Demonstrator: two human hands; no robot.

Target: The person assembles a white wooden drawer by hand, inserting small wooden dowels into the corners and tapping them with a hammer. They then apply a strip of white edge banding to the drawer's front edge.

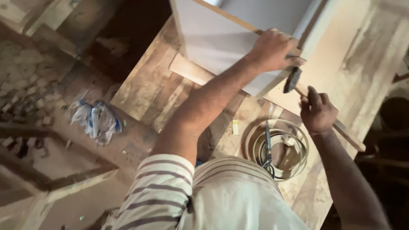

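- While our left hand [272, 49] lies curled over the corner of the white panel [217, 42], pinning it where it meets a second white board, our right hand [317, 113] is closed round the wooden handle of a hammer [293, 79], head up just under the left knuckles.
- We judge the step to be tacking this corner joint; whether a nail is already set we cannot tell.
- Next would call for a short, controlled stroke, since the hammer head sits almost touching our left hand.
- Edges: the panel's lower edge runs just beneath the left palm; the wooden bench [153, 89] drops off well to the left of the left forearm.
- Room: below the right hand lies a coil of edge banding [279, 149] with pliers [268, 147] across it, crowding the backswing; a crumpled plastic bag [97, 119] lies far left, out of the way.
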